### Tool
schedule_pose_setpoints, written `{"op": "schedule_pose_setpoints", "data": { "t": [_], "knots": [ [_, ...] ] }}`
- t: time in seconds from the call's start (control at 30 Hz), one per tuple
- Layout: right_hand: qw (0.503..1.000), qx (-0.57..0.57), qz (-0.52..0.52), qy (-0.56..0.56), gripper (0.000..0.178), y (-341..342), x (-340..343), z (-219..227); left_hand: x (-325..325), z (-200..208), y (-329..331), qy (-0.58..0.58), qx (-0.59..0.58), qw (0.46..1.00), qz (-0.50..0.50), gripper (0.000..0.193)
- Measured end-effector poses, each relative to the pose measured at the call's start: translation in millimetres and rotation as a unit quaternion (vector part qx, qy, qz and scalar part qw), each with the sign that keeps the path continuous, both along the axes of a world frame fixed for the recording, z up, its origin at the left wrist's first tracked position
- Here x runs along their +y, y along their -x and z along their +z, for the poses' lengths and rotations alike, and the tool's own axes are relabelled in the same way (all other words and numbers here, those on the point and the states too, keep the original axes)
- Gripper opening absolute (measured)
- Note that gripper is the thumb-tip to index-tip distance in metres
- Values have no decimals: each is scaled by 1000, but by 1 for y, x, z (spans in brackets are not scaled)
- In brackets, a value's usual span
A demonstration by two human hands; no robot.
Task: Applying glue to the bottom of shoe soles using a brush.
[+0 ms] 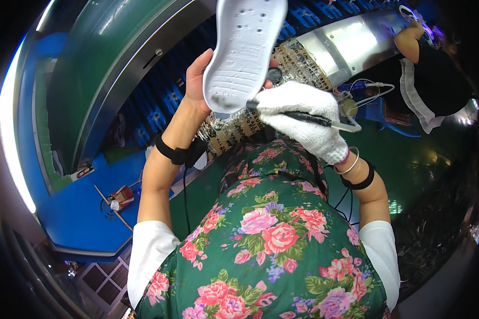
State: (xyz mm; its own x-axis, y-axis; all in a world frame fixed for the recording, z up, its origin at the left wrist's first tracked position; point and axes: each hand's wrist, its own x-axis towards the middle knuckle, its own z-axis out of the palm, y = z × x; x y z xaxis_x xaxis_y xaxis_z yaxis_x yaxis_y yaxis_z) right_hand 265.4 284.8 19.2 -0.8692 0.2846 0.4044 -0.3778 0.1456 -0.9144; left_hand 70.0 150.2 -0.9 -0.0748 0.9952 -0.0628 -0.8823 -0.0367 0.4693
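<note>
Should the left hand point(197, 87), fingers gripping the pale sole point(242, 53), loosen, the black tool point(310, 118) clasped by the gloved right hand point(302, 102) could skid and scuff it.

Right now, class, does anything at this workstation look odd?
The brown packing tape behind the pale grey shoe sole looks wrinkled, perhaps makeshift. Hand covering is also uneven: the right hand wears a white knit glove; the left hand is bare.

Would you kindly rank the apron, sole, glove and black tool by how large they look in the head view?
1. Apron
2. Sole, cut off at the top edge
3. Glove
4. Black tool, partly hidden by fingers
</note>
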Motion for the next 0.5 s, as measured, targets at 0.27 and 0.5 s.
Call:
{"op": "schedule_pose_setpoints", "data": {
  "t": [0.27,0.5],
  "knots": [
    [960,108,35,-255,29,-11,-17,-13,-4,-2,12,13,61,998,-25,88],
    [950,107,-27,-292,28,-5,-5,-1,-8,-11,11,-35,19,999,-30,85]
  ]
}}
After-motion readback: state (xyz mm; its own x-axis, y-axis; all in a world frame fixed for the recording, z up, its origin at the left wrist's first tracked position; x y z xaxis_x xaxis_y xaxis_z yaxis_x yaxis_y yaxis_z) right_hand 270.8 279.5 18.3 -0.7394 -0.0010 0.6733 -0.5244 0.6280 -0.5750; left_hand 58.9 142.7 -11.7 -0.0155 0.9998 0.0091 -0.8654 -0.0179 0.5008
